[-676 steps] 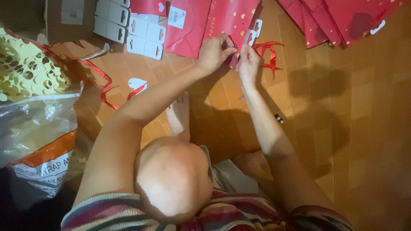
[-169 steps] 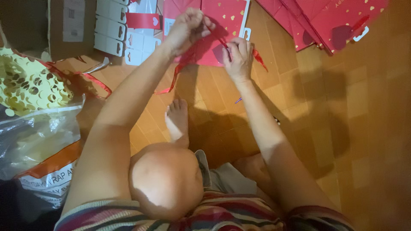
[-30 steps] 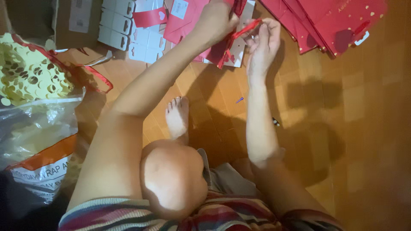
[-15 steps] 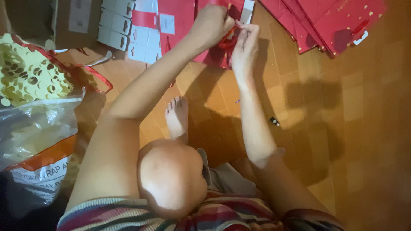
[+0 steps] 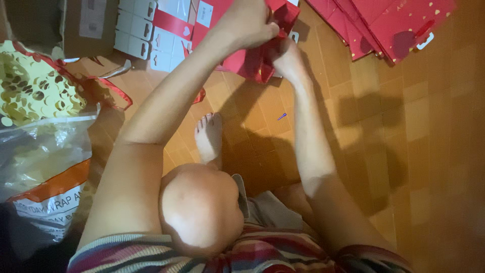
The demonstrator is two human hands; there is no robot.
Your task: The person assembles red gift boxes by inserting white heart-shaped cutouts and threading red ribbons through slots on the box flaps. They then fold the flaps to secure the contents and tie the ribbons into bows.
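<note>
My left hand [image 5: 248,23] and my right hand [image 5: 288,55] are raised together at the top of the view. Both pinch a red paper bag [image 5: 262,58] with a red ribbon at its edge. The left hand grips from above, the right from below, fingers closed on the red paper. The bag hangs over a flat red sheet [image 5: 222,20] lying on the floor. My bent knee [image 5: 199,210] and bare foot [image 5: 208,136] show below the arms.
A stack of flat red bags with gold hearts [image 5: 389,25] lies top right. White folded box blanks [image 5: 144,30] and a cardboard box [image 5: 60,25] sit top left. A yellow patterned bag [image 5: 33,91] and a clear plastic sack [image 5: 43,167] fill the left side. Wooden parquet floor [image 5: 404,151].
Both hands have stayed together at the red bag, and the view has shifted slightly so they sit closer to the top edge. The right hand now grips lower on the bag.
</note>
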